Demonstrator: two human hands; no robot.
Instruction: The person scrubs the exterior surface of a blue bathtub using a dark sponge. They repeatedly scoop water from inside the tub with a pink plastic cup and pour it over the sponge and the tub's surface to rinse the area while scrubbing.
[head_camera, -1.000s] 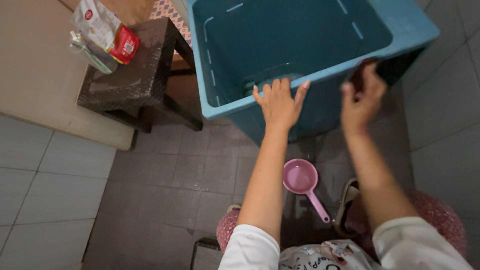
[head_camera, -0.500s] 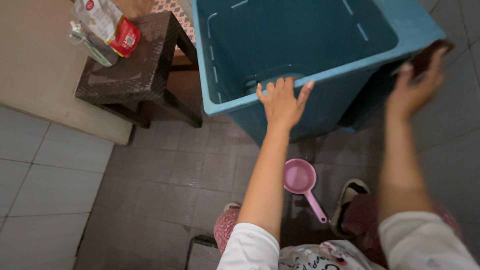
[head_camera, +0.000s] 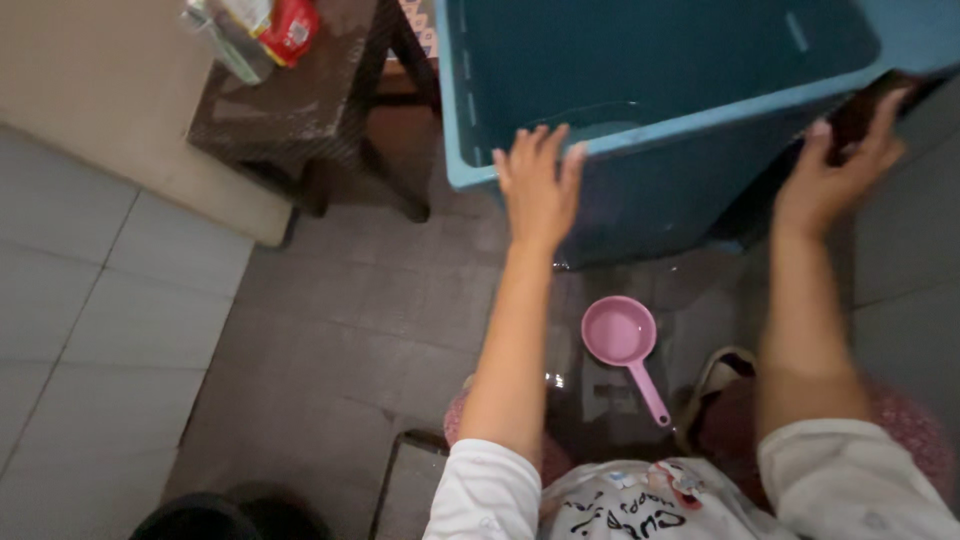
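A big blue plastic tub (head_camera: 690, 118) stands tilted on the wet tiled floor, its opening towards me. My left hand (head_camera: 537, 185) lies with fingers spread on the tub's near rim and holds nothing. My right hand (head_camera: 828, 180) is at the tub's right corner, its fingers pressed over a dark brown pad (head_camera: 866, 108) against the tub's outer side. A small pink dipper (head_camera: 620, 335) with a handle lies on the floor between my arms, below the tub.
A dark woven stool (head_camera: 300, 110) stands left of the tub, with a red and white packet (head_camera: 285, 25) and a clear bag on top. A sandal (head_camera: 715, 372) is near my right knee. Pale tiled wall runs along the left; a dark round object (head_camera: 200, 520) sits bottom left.
My right hand moved with the dark pad from the middle of the tub's near rim to its right corner. My view shifted left and down. My left hand stayed on the rim.
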